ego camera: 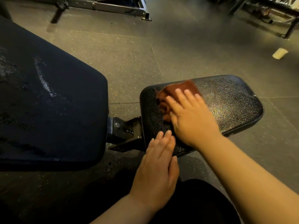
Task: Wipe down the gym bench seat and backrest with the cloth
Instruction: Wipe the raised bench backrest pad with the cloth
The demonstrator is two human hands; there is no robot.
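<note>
Crumpled rust-brown cloth (pixel 179 92) on pebbled bench seat (pixel 229 101), right hand (pixel 192 120) fingers flat, pressing it, left hand (pixel 158 165) fingers straight, empty, bracket (pixel 124 126) marked 1, 2

You are in a gym. The floor (pixel 132 50) around you is dark rubber matting flecked with pale specks, laid in large tiles with visible seams. Right before you is a weight bench: a black, pebbled-vinyl seat pad (pixel 234 101) and, to its left, a wide dark-blue backrest (pixel 48 110). The two are joined by a steel bracket (pixel 124 128) with a bolt and small printed numbers. Beyond the bench, a steel machine frame (pixel 103 6) with a bolted foot rests on the floor, and another dark frame (pixel 288 28) stands at the far right.
</note>
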